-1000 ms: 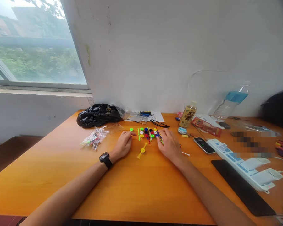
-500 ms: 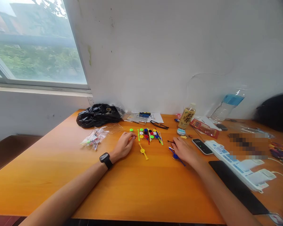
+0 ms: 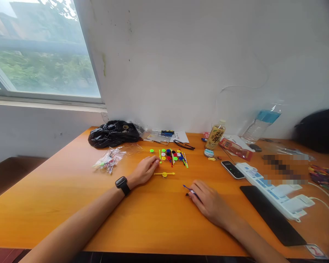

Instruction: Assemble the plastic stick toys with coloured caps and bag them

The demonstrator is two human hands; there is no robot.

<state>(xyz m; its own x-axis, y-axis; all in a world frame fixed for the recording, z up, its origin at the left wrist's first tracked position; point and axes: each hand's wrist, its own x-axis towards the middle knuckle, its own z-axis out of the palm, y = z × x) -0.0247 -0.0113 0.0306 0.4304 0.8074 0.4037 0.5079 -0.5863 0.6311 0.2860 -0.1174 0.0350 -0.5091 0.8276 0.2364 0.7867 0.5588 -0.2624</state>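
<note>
My left hand [image 3: 144, 170], with a black watch [image 3: 122, 185] on its wrist, rests on the table with loosely bent fingers and nothing visible in it. Close to its fingertips lie several coloured plastic discs [image 3: 169, 158] and thin sticks [image 3: 184, 159]. A yellow plastic stick with a round disc on its middle [image 3: 165, 175] lies crosswise just right of the thumb. Lower right, my right hand [image 3: 208, 201] is closed on a blue plastic stick [image 3: 191, 190]. A small black tip [image 3: 186, 194] pokes out beside its fingers; the rest is hidden under the hand.
Left of the discs lies a clear bag of parts [image 3: 109, 162], with a black plastic bag [image 3: 113, 133] behind. Glasses [image 3: 184, 145] lie at the back. A drink bottle [image 3: 215, 136], a phone-like device [image 3: 232, 170], a white power strip [image 3: 265, 188] and a black mat [image 3: 271, 215] occupy the right.
My right hand has moved toward me and slightly left, now covering most of the blue piece. The yellow piece has turned from slanting to crosswise. My left hand has barely moved.
</note>
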